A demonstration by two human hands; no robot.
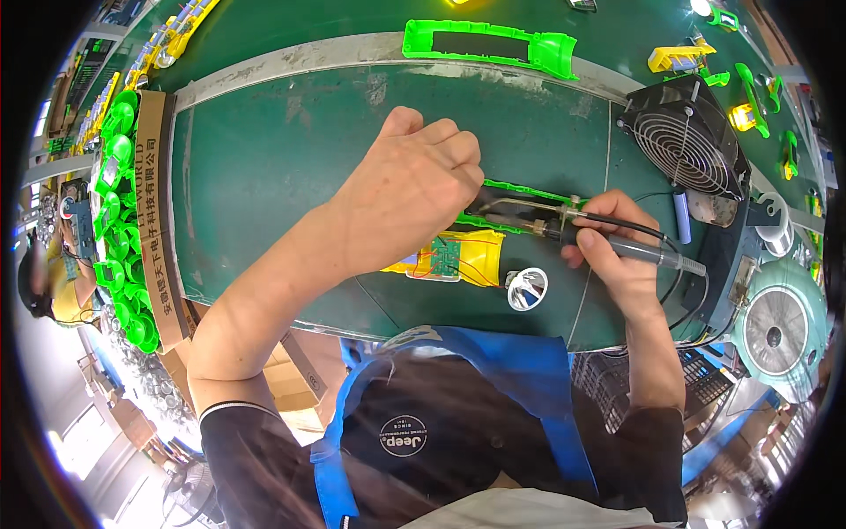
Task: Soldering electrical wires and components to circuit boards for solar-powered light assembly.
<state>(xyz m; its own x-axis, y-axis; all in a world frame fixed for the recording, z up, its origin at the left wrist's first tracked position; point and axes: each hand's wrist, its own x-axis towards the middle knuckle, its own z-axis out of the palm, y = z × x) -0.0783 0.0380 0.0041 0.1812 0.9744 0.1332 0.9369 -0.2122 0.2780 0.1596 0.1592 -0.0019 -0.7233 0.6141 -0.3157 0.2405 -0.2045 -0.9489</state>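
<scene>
My right hand (619,251) grips a soldering iron (639,249) with a thin bent metal tube fixed above its tip. The iron points left, its tip above a green plastic housing (520,189) and close to my left hand (421,172). That hand is closed over the housing's left part, knuckles up; whatever its fingers hold is hidden beneath. Just below lies a yellow plastic housing (483,260) with a green circuit board (446,257) and thin red wires. A round silver reflector (527,289) sits at its right end.
A black fan (683,137) stands at the right, near a blue cylindrical cell (682,217). Beyond the metal rail lies an empty green housing (489,48). On the left, a cardboard box (157,220) borders many stacked green parts (119,220). Another person (62,273) is at far left.
</scene>
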